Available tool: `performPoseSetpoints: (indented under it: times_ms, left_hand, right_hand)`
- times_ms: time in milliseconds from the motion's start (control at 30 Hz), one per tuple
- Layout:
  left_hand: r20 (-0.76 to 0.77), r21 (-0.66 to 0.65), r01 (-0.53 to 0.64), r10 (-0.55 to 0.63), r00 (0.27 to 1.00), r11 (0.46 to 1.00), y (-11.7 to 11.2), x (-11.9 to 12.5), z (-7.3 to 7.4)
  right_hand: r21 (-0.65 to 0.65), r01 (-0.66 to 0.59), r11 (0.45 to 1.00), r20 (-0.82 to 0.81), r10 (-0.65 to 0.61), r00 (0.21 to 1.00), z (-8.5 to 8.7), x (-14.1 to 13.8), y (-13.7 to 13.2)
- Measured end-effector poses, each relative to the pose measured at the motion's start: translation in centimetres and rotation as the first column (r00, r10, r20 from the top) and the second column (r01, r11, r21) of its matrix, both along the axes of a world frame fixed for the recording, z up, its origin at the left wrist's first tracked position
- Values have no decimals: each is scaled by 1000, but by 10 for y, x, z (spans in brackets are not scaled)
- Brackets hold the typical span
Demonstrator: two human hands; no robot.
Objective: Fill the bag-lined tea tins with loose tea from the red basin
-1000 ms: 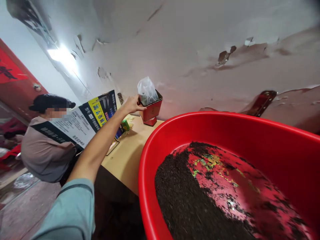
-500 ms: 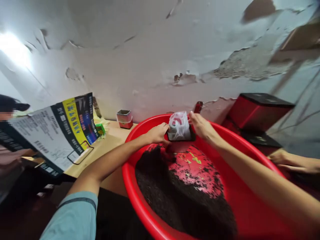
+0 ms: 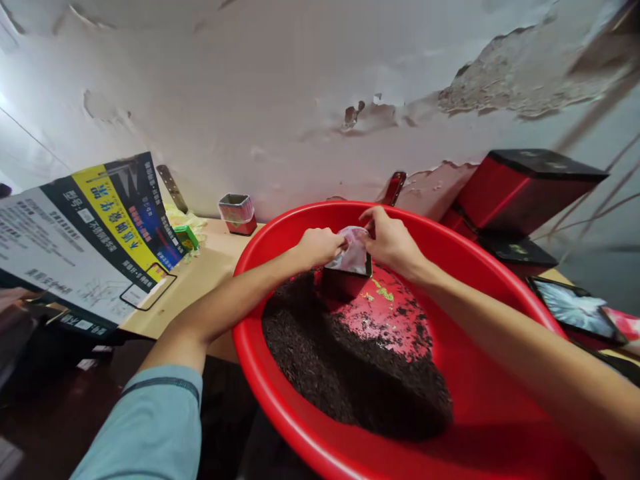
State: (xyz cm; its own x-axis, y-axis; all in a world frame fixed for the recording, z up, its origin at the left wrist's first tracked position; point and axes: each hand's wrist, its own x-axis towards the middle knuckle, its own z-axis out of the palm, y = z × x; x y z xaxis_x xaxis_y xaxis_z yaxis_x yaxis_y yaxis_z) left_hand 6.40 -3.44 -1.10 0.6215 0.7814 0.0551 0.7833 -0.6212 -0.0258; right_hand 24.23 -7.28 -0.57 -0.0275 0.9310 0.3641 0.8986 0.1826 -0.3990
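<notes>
A large red basin (image 3: 500,427) fills the middle of the view, with dark, loose, leaf-like bits (image 3: 310,360) spread over its floor. At its far side stands a small square tin (image 3: 345,283), dark-rimmed, lined with a translucent plastic bag (image 3: 354,253). My left hand (image 3: 320,247) is closed, pinching the bag's left edge. From the other side my right hand (image 3: 395,243) grips the bag's upper right edge between thumb and fingers. The inside of the bag is mostly hidden.
A bag-lined red tin (image 3: 238,215) stands on the wooden table (image 3: 220,247) at left, near a small green box (image 3: 187,237) and a large printed cardboard sheet (image 3: 95,233). Red boxes with black lids (image 3: 530,193) and a black tray (image 3: 575,307) holding clear plastic lie right.
The bag has gone from bunched above the tin to sitting down inside it. My hands have moved from the tin's sides to the bag's edges. Another person's hand has left the right side.
</notes>
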Motion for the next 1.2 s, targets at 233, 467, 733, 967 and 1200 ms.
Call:
performPoseSetpoints:
  times_ms: [233,467,733,967,1200]
  left_hand:
    - [-18,-52,-3,2,1000,999,16,6,-13]
    - [-89,55,120,-115,989,991,27,27,-16]
    - [380,-5,-89,84,921,996,38,16,-9]
    - [593,-281,1,173,787,960,55,9,-9]
    - [560,-177,208,-75,825,962,52,-2,-3]
  right_hand:
    - [11,-137,991,222,131,966,-8,13,-14]
    - [0,-23,1000,156,22,988,-6,18,5]
    - [-100,-23,995,329,55,943,-9,46,15]
    - [-123,-1,992,419,53,906,-24,60,34]
    - [-40,61,997,413,-40,910,-26,67,26]
